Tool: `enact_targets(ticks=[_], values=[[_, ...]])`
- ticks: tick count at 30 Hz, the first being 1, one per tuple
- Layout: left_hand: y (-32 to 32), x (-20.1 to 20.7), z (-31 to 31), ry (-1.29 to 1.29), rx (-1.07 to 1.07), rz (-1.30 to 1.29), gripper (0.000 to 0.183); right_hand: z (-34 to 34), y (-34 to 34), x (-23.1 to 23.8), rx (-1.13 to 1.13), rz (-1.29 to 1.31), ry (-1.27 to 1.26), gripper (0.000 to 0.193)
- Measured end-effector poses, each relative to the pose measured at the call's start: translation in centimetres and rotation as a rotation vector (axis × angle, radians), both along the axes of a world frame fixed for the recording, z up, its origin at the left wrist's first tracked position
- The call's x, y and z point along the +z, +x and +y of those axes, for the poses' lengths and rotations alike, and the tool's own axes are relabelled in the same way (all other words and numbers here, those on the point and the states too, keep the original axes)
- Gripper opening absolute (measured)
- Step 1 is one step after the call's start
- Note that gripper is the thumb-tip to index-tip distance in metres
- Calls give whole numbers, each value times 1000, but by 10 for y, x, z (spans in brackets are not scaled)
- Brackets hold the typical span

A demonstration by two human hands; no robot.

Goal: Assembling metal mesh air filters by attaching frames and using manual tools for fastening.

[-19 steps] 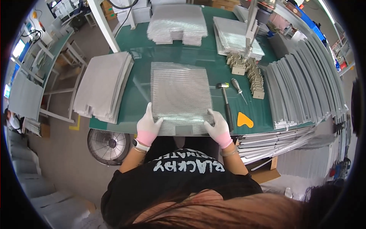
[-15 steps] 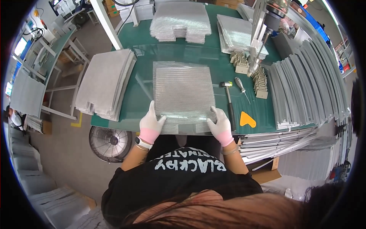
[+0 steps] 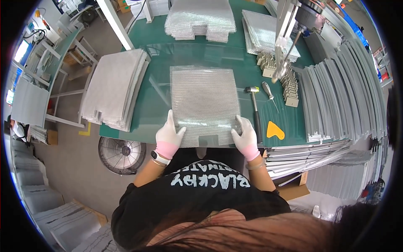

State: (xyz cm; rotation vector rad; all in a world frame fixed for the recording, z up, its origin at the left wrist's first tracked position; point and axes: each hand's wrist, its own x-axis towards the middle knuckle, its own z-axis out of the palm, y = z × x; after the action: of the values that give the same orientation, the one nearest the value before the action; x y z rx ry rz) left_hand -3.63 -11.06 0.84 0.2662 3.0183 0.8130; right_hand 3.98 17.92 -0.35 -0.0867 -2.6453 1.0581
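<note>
A square silvery-grey mesh sheet [image 3: 204, 98] lies flat in front of me on the green table, a small notch in its near edge. It seems to be more than one layer, with the edges nearly flush. My left hand [image 3: 169, 133], in a white glove with a pink cuff, grips the near left side, thumb on top and forefinger stretched along the edge. On the near right side, my right hand [image 3: 246, 136] grips in the same way, in a matching glove. The fingers under the sheet are hidden.
Right of the sheet lie a mallet [image 3: 255, 111], a screwdriver [image 3: 268, 92] and an orange scraper [image 3: 275, 130]. Mesh stacks stand at left [image 3: 115, 86] and back [image 3: 199, 19]. Beige clips [image 3: 289, 94], a hanging power driver [image 3: 307, 14] and grey frame strips [image 3: 336, 94] are at right.
The sheet's layers, offset at the far and left edges before, now lie nearly flush. Both hands keep their places at its near corners. The whole view has shifted slightly.
</note>
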Motion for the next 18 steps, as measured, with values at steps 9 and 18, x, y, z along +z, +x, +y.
enact_targets(ticks=[9,18], values=[[0,-12,-1,-5,-15,95,87,-4,3,-5,-30,-21,101,57],[-5,-10,-2,-2,-14,54,87,-1,3,-5,-6,-83,157,57]])
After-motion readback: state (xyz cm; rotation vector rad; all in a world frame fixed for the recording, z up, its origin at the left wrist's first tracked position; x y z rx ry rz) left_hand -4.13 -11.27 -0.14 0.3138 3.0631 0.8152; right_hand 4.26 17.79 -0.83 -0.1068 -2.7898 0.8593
